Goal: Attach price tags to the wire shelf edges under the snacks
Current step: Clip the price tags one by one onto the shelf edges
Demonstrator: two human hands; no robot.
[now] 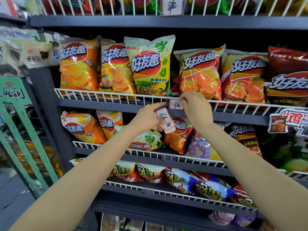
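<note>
Hanging white red-edged price tag [176,104], handwritten

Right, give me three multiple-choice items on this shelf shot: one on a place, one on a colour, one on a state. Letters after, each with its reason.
1. Where is the price tag that the right hand is fitting?
A. On the white wire edge under the row of chip bags
B. On the green rack at the side
C. On the floor

2. What colour is the border of the spare tags?
A. Blue
B. Red
C. Black

3. What is the left hand doing?
A. Hanging idle with nothing in it
B. Pulling a bag off the shelf
C. Holding a small stack of spare tags, forefinger stretched toward the wire

Answers: 1 A, the tag sits on the wire rail below the bags, with the right hand's fingers at its top corner. 2 B, each white tag has a red outline. 3 C, several tags fan out of its grip while the forefinger points at the rail.
</note>
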